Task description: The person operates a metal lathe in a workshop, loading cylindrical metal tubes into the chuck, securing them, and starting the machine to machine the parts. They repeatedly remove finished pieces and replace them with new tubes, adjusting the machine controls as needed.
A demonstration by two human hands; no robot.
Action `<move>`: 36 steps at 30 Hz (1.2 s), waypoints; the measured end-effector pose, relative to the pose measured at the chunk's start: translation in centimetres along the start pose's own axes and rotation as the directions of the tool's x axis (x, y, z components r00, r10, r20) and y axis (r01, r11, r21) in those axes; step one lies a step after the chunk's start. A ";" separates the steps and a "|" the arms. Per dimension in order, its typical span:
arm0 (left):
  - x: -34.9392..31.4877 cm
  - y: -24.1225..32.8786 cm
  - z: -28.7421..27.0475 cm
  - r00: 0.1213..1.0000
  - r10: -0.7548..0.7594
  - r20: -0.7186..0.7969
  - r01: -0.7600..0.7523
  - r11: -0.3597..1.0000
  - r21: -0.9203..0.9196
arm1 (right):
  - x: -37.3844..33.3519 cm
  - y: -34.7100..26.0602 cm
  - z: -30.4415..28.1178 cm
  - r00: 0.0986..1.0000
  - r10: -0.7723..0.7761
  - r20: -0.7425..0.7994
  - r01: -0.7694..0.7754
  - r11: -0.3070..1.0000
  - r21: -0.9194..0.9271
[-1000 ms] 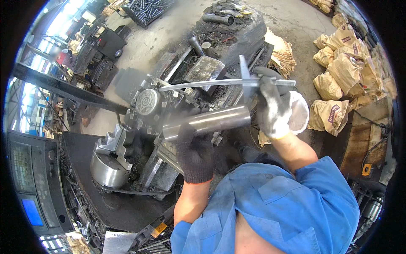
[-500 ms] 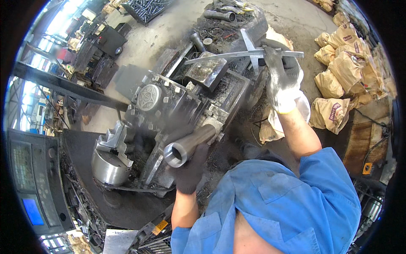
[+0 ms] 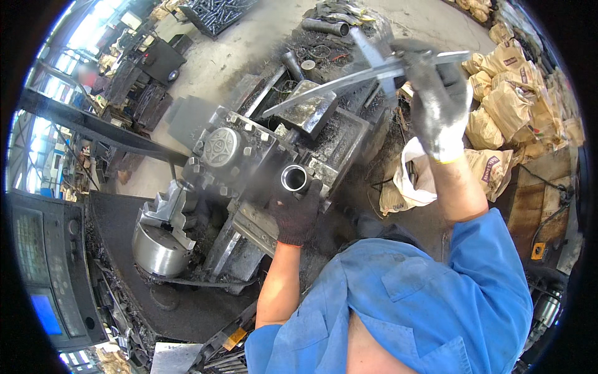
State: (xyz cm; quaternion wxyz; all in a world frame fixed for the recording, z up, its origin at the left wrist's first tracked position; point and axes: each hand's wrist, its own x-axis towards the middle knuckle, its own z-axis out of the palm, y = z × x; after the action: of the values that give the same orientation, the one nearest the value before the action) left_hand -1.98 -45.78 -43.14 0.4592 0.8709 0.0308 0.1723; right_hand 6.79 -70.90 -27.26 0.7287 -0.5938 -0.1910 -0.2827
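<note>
Dark-gloved left hand [image 3: 295,217] gripping a hollow grey steel tube [image 3: 295,179]; grey-and-white-gloved right hand [image 3: 434,93] clasping a long silver metal caliper [image 3: 349,82].
In the head view, the tube stands at the left hand's fingertips, its round bore facing up toward the camera, the fingers curled about its side; the right hand, higher and well to the right, has its fingers wrapped around the caliper's beam, the blurred tool slanting down leftward beyond the tube's top; a dark metal bin [image 3: 198,26] at the upper left is heaped with slim dark metal pieces [image 3: 219,14], a white open-mouthed sack [image 3: 406,185] sits beside the right forearm, its contents unclear, and bulging tan paper sacks [image 3: 500,111] are piled at right.
</note>
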 end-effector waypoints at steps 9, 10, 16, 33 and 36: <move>0.4 -1.7 0.5 1.000 0.007 0.007 -0.007 1.000 -0.011 | 5.1 -4.7 -1.3 0.926 -0.248 0.284 0.324 0.909 -0.263; 0.5 -1.5 0.5 1.000 0.011 0.004 -0.011 1.000 -0.002 | 5.5 -5.1 -1.0 0.952 -0.144 0.272 0.165 0.985 -0.057; 0.4 -1.6 0.1 0.999 -0.027 0.023 0.025 0.997 0.075 | 3.3 -10.3 5.1 0.850 0.193 0.490 0.027 0.914 -0.406; 0.6 4.0 -0.9 0.981 0.037 -0.192 -0.109 0.916 -0.385 | -6.2 4.3 9.0 0.693 0.061 0.719 0.460 0.730 -0.506; 1.4 3.7 -0.4 0.992 -0.020 -0.124 -0.038 0.892 -0.450 | -6.7 5.1 9.0 0.703 0.069 0.708 0.446 0.733 -0.514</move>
State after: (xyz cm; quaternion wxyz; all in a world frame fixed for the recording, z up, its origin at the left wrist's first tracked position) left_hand -1.16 -47.32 -39.56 0.6453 0.7279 0.0147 0.2312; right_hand 5.39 -60.22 -33.28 0.3138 -0.8446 -0.3994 -0.1692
